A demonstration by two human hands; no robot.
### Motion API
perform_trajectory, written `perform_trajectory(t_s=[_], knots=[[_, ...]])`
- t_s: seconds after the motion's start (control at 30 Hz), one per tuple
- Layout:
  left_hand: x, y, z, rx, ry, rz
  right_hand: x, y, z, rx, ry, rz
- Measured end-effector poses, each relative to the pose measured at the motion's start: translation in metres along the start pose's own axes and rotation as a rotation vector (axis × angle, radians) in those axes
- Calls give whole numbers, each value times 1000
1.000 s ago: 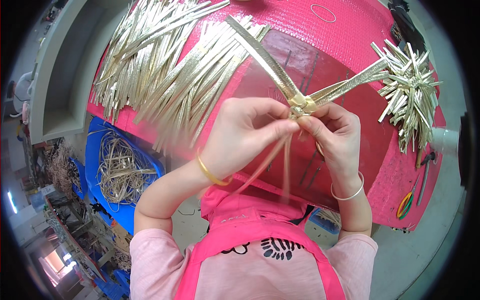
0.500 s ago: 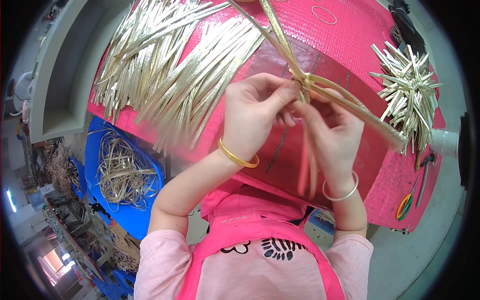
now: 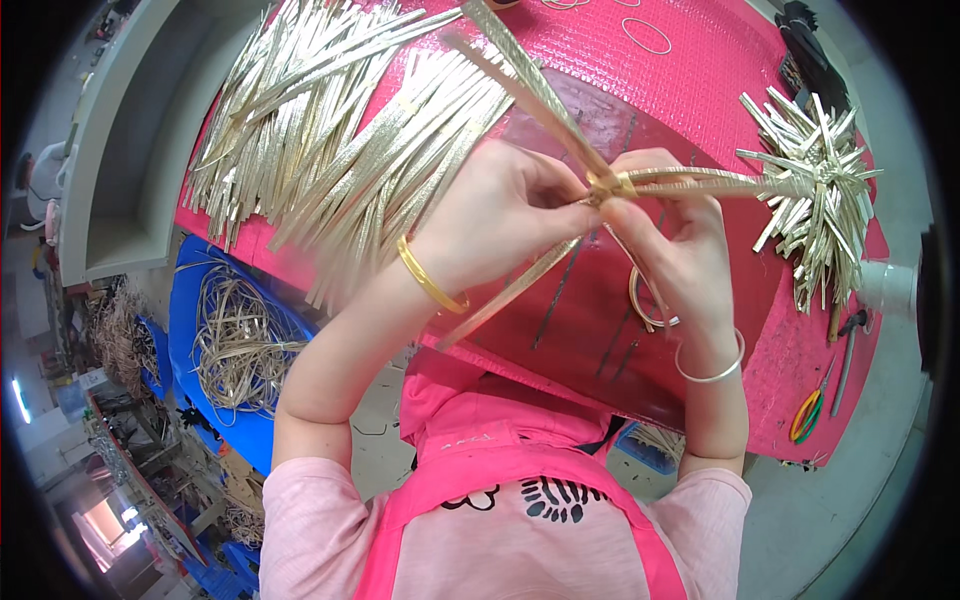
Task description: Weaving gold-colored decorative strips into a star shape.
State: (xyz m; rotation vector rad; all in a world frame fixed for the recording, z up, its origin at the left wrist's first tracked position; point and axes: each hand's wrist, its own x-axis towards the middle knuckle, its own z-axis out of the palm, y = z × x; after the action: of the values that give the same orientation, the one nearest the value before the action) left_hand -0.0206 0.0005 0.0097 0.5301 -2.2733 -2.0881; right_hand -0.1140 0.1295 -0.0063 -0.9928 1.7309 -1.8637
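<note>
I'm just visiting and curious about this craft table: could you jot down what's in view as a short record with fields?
Left hand: pinching the crossing of gold strips
Right hand: gripping the same crossing from the other side
Strip pile: loose gold strips fanned over the pink table
Finished bundle: spiky gold cluster at table's right
Blue bin: coiled pale strips, below table's left
Wrists: gold bangle left, silver bangle right

Gold strips (image 3: 560, 120), flat, glossy (several crossed at one knot), splaying outward above pink table, pinched mid-air.
</note>
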Motion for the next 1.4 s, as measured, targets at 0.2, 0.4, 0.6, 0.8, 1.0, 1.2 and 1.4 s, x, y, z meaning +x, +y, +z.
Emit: perform_trajectory(t_s=[0.2, 0.4, 0.6, 0.8, 1.0, 1.2, 1.4], knots=[[0, -8, 6, -39, -20, 73, 8, 13, -3, 685, -6, 579], [-5, -10, -5, 122, 25, 98, 4, -4, -25, -30, -279, 437], [-7, -16, 13, 689, 416, 544, 5, -2, -17, 305, -262, 680], [-15, -7, 6, 257, 257, 172, -2, 12, 1, 135, -78, 318], [-13, -7, -16, 257, 12, 84, -11, 16, 3, 36, -111, 247], [-14, -9, -14, 353, 145, 347, -14, 15, 0, 707, -189, 558], [-23, -5, -7, 116, 179, 139, -20, 9, 15, 536, -33, 386]])
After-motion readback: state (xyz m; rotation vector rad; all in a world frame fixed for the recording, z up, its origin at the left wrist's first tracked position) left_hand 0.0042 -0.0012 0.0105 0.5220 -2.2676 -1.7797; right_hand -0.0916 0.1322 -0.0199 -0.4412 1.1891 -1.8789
